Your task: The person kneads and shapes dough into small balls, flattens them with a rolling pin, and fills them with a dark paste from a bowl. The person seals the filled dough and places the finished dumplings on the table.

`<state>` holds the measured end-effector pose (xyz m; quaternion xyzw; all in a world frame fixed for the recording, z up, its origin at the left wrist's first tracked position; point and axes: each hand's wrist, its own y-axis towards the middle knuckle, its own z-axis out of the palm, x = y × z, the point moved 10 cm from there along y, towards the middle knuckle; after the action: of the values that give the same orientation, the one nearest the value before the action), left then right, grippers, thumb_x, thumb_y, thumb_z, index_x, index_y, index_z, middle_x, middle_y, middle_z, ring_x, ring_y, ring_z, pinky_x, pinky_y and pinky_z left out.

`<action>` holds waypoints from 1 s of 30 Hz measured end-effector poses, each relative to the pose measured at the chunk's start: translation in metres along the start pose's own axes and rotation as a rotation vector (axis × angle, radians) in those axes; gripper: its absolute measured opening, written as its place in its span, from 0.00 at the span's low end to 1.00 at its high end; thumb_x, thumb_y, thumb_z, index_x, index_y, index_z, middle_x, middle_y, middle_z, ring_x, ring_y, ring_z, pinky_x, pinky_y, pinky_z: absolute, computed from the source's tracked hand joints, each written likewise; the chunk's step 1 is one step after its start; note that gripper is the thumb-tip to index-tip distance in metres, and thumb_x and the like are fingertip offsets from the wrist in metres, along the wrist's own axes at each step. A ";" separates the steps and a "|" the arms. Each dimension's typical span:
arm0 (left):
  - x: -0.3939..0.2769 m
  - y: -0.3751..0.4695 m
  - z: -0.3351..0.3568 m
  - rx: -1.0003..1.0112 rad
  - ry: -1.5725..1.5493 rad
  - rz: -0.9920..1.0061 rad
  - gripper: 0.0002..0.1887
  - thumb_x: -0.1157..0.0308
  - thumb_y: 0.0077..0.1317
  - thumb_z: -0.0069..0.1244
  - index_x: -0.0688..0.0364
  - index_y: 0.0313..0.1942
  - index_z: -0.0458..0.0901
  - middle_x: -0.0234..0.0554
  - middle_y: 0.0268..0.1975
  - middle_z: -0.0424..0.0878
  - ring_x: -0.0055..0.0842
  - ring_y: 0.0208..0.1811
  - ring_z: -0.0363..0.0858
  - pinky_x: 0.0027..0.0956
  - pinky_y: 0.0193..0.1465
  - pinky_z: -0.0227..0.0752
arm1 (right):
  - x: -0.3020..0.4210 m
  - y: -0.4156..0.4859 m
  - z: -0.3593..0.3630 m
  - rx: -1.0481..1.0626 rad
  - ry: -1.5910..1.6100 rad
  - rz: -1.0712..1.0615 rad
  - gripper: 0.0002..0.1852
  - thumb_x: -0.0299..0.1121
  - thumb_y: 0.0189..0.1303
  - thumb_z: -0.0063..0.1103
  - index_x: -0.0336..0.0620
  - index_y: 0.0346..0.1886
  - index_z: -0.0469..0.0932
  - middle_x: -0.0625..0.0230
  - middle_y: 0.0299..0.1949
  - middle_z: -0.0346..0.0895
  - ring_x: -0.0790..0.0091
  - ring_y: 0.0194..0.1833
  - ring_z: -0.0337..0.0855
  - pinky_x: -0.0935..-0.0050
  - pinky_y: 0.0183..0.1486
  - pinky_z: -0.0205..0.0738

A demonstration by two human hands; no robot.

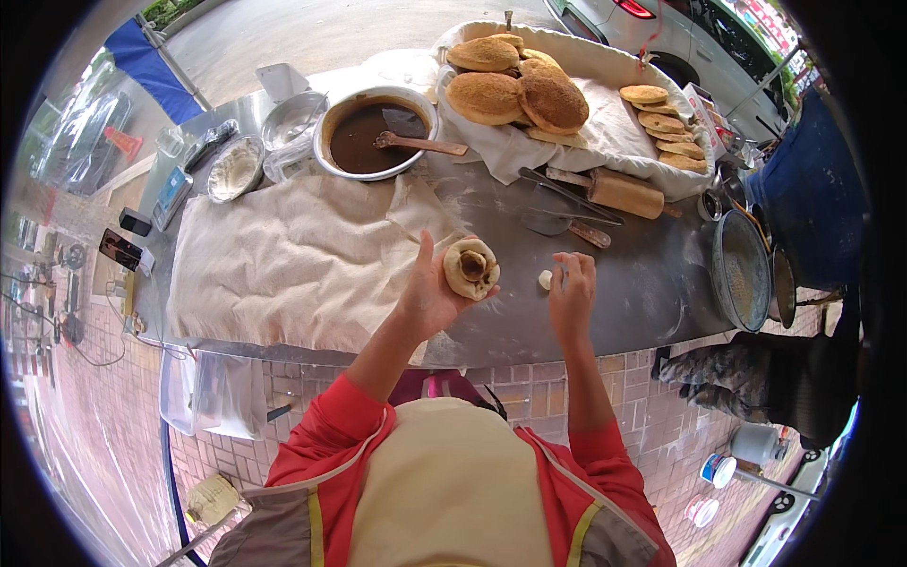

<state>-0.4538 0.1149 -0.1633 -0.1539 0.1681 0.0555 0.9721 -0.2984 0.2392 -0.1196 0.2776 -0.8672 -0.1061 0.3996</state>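
Note:
On the open palm of my left hand (434,292) lies a round of dough (472,268) with brown filling showing in its middle. My right hand (573,283) is over the metal tabletop (517,326), its fingers bent, beside a small pale lump of dough (545,279); whether the fingertips touch the lump is unclear. A beige cloth (283,262) covers the table's left part. Behind it stands a white bowl (322,152) of dark brown paste, with a wooden spoon (429,144) in it. A scraper (545,223) with a wooden handle lies beyond my right hand.
A rolling pin (627,193) lies before a cloth-lined tray (489,152) holding round baked breads (553,96). At left are a bowl of flour (236,169) and a phone (120,249). A metal basin (741,271) stands at the right edge, with a person's dark sleeve (786,375) nearby.

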 end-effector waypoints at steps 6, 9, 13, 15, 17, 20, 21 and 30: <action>0.003 -0.005 -0.013 -0.029 -0.015 -0.040 0.40 0.33 0.69 0.28 0.61 0.63 0.66 0.47 0.57 0.74 0.40 0.59 0.73 0.55 0.65 0.64 | -0.089 -0.025 0.047 0.187 0.047 0.111 0.03 0.25 0.63 0.54 0.38 0.37 0.76 0.59 0.40 0.74 0.54 0.37 0.79 0.63 0.39 0.74; -0.003 -0.007 -0.016 -0.009 -0.003 -0.017 0.40 0.33 0.69 0.28 0.61 0.63 0.66 0.47 0.57 0.74 0.39 0.59 0.73 0.55 0.64 0.65 | -0.130 0.004 0.027 0.013 0.059 0.263 0.03 0.27 0.62 0.56 0.38 0.36 0.77 0.59 0.38 0.75 0.54 0.37 0.79 0.62 0.40 0.74; -0.010 -0.012 -0.028 -0.044 -0.027 0.000 0.40 0.34 0.69 0.27 0.61 0.63 0.65 0.46 0.57 0.73 0.38 0.59 0.73 0.55 0.64 0.65 | -0.116 0.025 0.046 -0.007 -0.297 0.177 0.05 0.30 0.60 0.58 0.39 0.35 0.78 0.60 0.37 0.75 0.59 0.36 0.79 0.64 0.41 0.74; -0.012 -0.013 -0.028 -0.007 -0.008 0.001 0.40 0.33 0.69 0.27 0.61 0.63 0.65 0.46 0.58 0.73 0.38 0.59 0.73 0.54 0.65 0.65 | -0.103 0.023 0.080 0.204 -0.034 0.247 0.06 0.31 0.60 0.60 0.40 0.37 0.80 0.61 0.38 0.76 0.62 0.37 0.80 0.67 0.41 0.74; -0.014 -0.015 -0.030 -0.023 0.001 0.002 0.41 0.33 0.69 0.26 0.61 0.64 0.64 0.46 0.58 0.73 0.38 0.59 0.73 0.54 0.65 0.65 | -0.074 0.014 0.117 0.447 0.255 0.406 0.06 0.30 0.59 0.61 0.40 0.38 0.81 0.62 0.39 0.76 0.61 0.38 0.81 0.67 0.41 0.75; -0.020 -0.019 -0.035 -0.082 0.034 0.032 0.41 0.33 0.69 0.23 0.62 0.64 0.63 0.46 0.59 0.72 0.37 0.58 0.74 0.52 0.65 0.65 | 0.015 0.028 0.102 0.358 0.609 0.217 0.06 0.26 0.57 0.62 0.41 0.39 0.82 0.62 0.39 0.77 0.61 0.38 0.82 0.68 0.41 0.76; -0.021 -0.020 -0.035 -0.100 0.052 0.038 0.41 0.33 0.69 0.23 0.62 0.64 0.63 0.45 0.59 0.72 0.36 0.58 0.74 0.52 0.65 0.65 | 0.053 0.026 0.089 0.384 0.547 0.010 0.07 0.25 0.57 0.62 0.41 0.39 0.82 0.62 0.39 0.77 0.62 0.38 0.82 0.68 0.41 0.76; -0.035 -0.026 -0.035 -0.084 0.047 0.079 0.25 0.45 0.74 0.37 0.59 0.54 0.68 0.37 0.48 0.75 0.26 0.48 0.77 0.37 0.56 0.73 | 0.188 -0.013 0.065 0.431 0.187 -0.639 0.12 0.31 0.58 0.63 0.42 0.45 0.80 0.65 0.47 0.79 0.58 0.49 0.77 0.62 0.52 0.70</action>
<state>-0.4935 0.0773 -0.1753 -0.1891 0.1945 0.0972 0.9576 -0.4415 0.1197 -0.0479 0.6195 -0.6993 -0.0147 0.3562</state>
